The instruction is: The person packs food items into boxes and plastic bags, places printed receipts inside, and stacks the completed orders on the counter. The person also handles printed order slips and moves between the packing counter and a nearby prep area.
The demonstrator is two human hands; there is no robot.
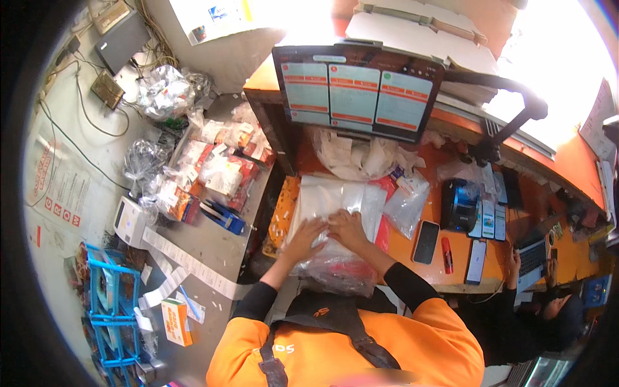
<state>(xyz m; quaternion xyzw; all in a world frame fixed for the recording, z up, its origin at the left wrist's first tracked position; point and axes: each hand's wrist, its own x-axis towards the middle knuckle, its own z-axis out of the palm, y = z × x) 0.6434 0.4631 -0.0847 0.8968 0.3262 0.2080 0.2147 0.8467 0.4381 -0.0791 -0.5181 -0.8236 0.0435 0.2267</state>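
A stack of clear plastic bags [333, 193] lies before me on the orange counter, its near end hanging in crumpled folds over the front edge. My left hand [308, 238] rests on the left part of the stack, fingers spread. Beside it my right hand [347, 231] presses on the plastic, its fingers slightly bent. The fingertips of the two hands come close together. Whether either hand pinches a bag cannot be told. Red plastic [383, 232] shows at the stack's right edge, with a filled clear bag [407, 200] next to it.
A touchscreen monitor [355, 94] stands beyond the stack. Right are a black phone [426, 242], a red marker [447, 255], a receipt printer [459, 205] and several phones. Packed bags [220, 174], a blue stapler [223, 217] and a paper strip [188, 261] lie left. A person types at a laptop [534, 261].
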